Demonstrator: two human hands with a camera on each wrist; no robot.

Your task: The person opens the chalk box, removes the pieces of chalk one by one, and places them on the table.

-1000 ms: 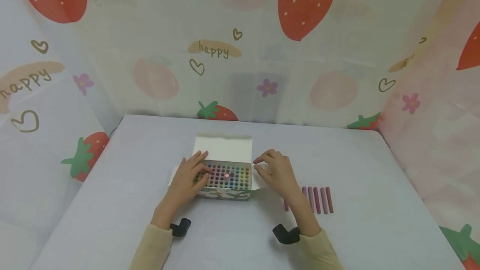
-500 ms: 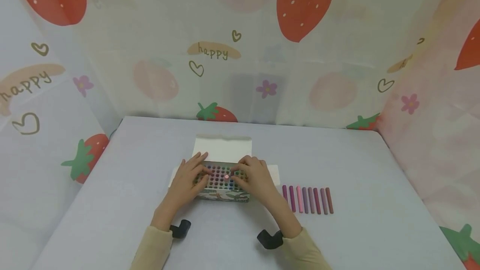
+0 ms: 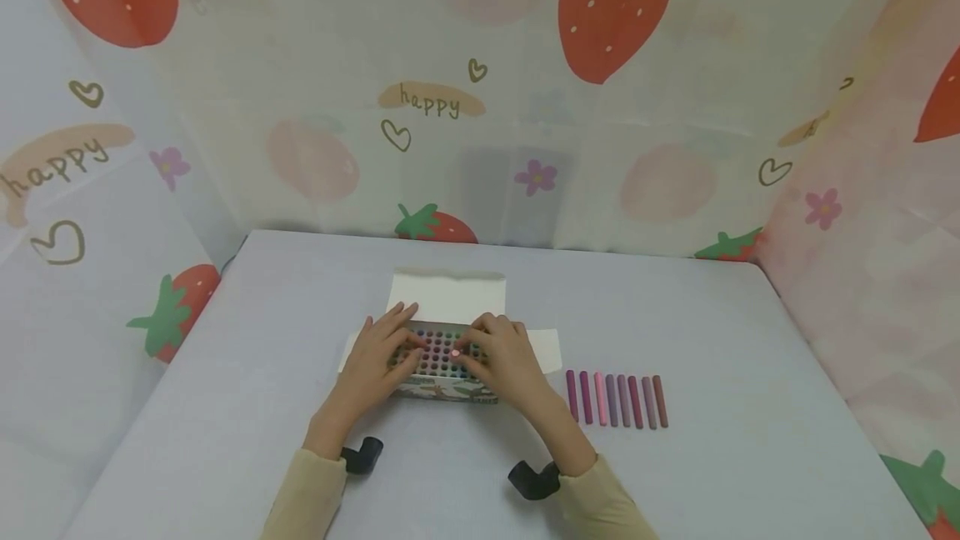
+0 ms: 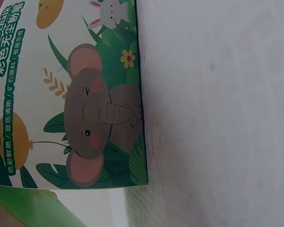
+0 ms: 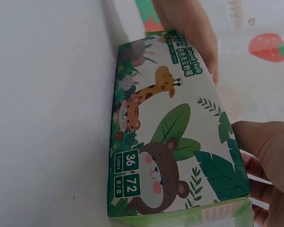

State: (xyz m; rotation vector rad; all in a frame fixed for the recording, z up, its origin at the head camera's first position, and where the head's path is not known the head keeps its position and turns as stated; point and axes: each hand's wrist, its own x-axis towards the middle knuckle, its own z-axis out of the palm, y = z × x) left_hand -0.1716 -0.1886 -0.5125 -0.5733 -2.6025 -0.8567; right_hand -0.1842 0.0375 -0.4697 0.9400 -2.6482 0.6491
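A chalk box [image 3: 442, 390] stands on the table, its top filled with rows of coloured chalk ends. The left hand [image 3: 375, 354] rests over its left end, fingers spread across the top and toward the raised lid [image 3: 447, 294]. One pink chalk stick [image 3: 455, 353] pokes up above the others. The right hand [image 3: 504, 354] reaches over the box's right half and pinches that stick between thumb and index fingertip. In the right wrist view, the printed box front [image 5: 165, 127] shows animals, with the right hand [image 5: 270, 156] at its top edge. The left wrist view shows a printed elephant [image 4: 92, 113].
Right of the box, several purple, pink and red chalk sticks [image 3: 625, 401] lie side by side in a row. A white side flap [image 3: 545, 348] sticks out at the box's right end. A strawberry-printed curtain [image 3: 600, 123] hangs behind the table [image 3: 750, 407].
The right hand has come from beyond the box's right edge leftward over the chalk ends, now at the raised pink stick. The left hand has stayed in place.
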